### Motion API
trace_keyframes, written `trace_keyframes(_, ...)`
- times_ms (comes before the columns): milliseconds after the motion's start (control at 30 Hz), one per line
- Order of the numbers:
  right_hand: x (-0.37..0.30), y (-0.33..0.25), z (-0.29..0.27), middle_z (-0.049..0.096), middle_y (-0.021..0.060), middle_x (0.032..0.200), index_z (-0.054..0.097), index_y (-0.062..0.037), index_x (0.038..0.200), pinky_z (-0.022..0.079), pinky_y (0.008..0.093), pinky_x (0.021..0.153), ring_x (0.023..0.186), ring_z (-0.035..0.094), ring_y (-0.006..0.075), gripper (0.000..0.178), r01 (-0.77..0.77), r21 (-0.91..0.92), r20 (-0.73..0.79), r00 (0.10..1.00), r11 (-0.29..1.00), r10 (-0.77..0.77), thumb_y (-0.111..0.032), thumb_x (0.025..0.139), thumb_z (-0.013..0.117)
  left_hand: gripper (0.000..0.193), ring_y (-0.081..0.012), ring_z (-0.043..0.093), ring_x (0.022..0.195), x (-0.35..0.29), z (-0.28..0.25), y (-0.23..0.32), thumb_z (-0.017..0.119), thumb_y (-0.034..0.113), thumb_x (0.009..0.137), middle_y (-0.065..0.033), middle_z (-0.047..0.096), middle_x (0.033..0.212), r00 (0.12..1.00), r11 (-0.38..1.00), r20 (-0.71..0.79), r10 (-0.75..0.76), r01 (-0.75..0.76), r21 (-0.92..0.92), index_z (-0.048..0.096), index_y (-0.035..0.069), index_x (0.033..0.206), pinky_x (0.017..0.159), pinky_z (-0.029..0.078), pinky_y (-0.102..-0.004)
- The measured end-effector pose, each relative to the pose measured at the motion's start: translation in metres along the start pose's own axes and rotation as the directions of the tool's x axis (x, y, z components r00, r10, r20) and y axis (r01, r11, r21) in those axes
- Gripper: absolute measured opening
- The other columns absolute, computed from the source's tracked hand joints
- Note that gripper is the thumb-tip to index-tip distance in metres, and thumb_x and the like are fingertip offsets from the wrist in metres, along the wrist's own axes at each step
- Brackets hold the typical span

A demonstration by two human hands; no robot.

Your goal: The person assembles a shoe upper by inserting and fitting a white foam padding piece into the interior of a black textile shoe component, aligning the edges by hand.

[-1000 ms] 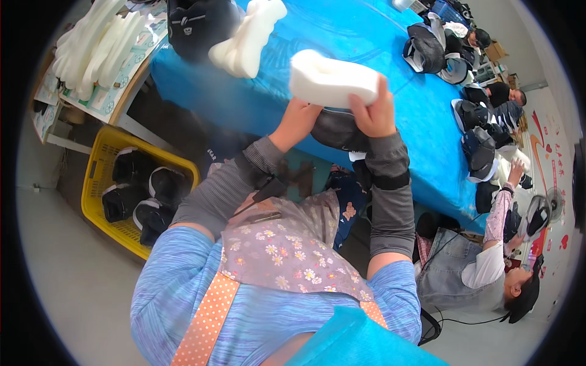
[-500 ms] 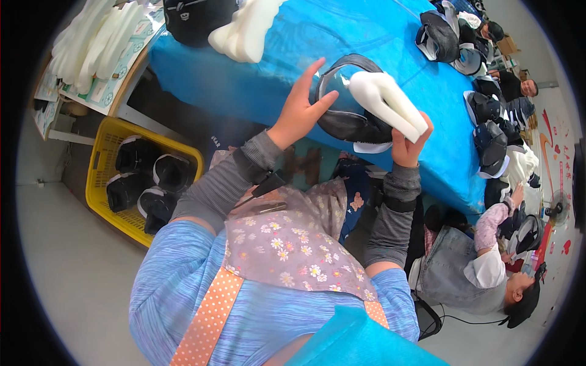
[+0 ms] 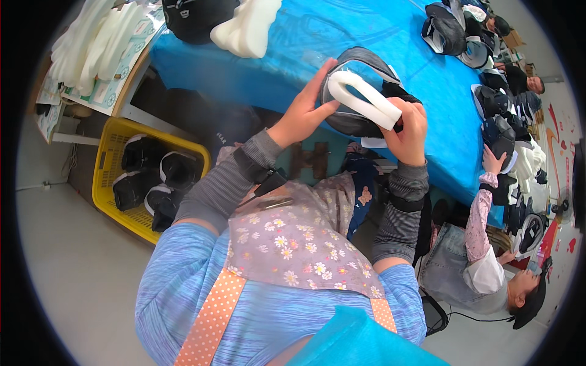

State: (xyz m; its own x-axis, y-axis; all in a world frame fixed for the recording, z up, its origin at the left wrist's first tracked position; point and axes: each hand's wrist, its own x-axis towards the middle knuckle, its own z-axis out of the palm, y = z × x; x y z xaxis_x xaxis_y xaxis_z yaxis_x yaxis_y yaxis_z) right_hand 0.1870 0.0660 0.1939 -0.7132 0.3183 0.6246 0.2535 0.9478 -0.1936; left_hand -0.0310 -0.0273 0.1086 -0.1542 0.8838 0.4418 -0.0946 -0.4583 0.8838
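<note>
Two hands: our left hand (image 3: 301,119), spread wide along the black cup-shaped piece (image 3: 351,126) at its nine o'clock rim; our right hand (image 3: 410,135), pinching the folded white foam (image 3: 361,111) by its four o'clock end; half a second ago the foam overhung the three o'clock side; now its loop spans the opening, bringing both parts together; inside or above, we cannot tell; outlying, yellow crate (image 3: 104,163), nine o'clock.

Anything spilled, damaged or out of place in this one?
Nothing stands out. The right hand holds the bent white foam at the opening of a dark item, with the left hand at its side; the yellow crate sits upright. No spill or damage shows.
</note>
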Motion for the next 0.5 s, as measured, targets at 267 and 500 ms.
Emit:
trace_keyframes(267, 0.0027, -0.0067, 0.0014, 0.071, 0.0058, 0.096, 0.063, -0.0096, 0.108, 0.042, 0.0356, 0.073, 0.080, 0.065, 0.0242, 0.040, -0.011, -0.006, 0.001, 1.000, 1.000, 0.011, -0.012, 0.070, 0.077, 0.078, -0.0264, 0.028, 0.146, -0.0005, -0.0012, 0.0048, 0.058, 0.012, 0.091, -0.0167, 0.028, 0.158, 1.000, 0.999, 0.008, 0.009, -0.009, 0.034, 0.017, 0.005, 0.156, 0.118, 0.023, -0.0386)
trace_keyframes(500, 0.0041, -0.0089, 0.0022, 0.071, 0.0059, 0.095, 0.063, -0.0098, 0.107, 0.042, 0.0352, 0.072, 0.080, 0.066, 0.0239, 0.040, -0.018, -0.028, -0.006, 1.000, 0.999, 0.018, -0.012, 0.070, 0.078, 0.079, -0.0274, 0.027, 0.147, -0.0011, -0.0014, 0.0012, 0.058, 0.011, 0.090, -0.0170, 0.028, 0.158, 1.000, 0.998, 0.009, 0.018, -0.018, 0.056, 0.016, 0.006, 0.157, 0.119, 0.022, -0.0394)
